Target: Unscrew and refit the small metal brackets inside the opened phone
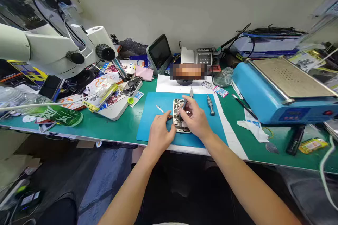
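An opened smartphone point(181, 127) with its inner boards showing lies on the blue mat point(148, 126). My left hand point(160, 132) steadies its left edge, thumb low and fingertips higher up. Pinched in my right hand point(195, 117) is a small screwdriver point(184, 104), slanting down over the phone's middle; its tip is hidden by my fingers. A thin white tool point(160, 108) lies beside my left fingertips, its far end hidden. Two more screwdrivers rest on the mat: a grey one point(210, 104) to the right and a silver one point(191, 93) beyond my right hand.
A microscope point(52, 49) reaches in from the left above a green bottle point(60, 114) and stacked boxes. A blue heating plate machine point(280, 95) stands at right. Behind the mat are a glass jar point(224, 76) and a small screen point(160, 52). A black pen point(245, 106) lies right.
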`<state>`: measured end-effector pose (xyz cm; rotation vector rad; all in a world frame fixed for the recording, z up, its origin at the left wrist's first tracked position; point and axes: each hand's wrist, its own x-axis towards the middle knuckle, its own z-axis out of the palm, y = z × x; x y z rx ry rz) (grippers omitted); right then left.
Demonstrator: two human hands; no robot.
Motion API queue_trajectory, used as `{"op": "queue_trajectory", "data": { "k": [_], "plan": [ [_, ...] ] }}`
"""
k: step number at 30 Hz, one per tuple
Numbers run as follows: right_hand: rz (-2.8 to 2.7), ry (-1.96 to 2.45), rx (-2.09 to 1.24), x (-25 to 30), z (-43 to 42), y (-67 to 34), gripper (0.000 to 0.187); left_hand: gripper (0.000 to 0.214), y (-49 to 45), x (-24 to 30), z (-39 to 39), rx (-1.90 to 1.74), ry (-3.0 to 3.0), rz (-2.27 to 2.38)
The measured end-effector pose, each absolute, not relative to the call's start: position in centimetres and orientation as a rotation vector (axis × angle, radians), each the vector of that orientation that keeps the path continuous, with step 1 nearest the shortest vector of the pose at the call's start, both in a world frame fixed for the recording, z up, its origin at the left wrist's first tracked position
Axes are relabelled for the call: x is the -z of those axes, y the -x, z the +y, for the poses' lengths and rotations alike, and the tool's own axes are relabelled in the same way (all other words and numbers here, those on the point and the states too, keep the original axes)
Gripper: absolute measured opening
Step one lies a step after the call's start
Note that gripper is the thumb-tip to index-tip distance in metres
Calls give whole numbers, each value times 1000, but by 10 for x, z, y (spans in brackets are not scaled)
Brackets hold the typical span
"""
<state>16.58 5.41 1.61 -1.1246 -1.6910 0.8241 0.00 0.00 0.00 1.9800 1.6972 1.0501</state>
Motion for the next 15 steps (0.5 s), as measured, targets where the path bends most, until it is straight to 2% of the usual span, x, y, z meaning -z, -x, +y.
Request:
{"op": "queue_trajectory", "data": {
  "k": [15],
  "plan": [
    [-1668,1077,-836,-13,54,-164,46,45,1,-2,0,-1028,-1927,1705]
  ]
}}
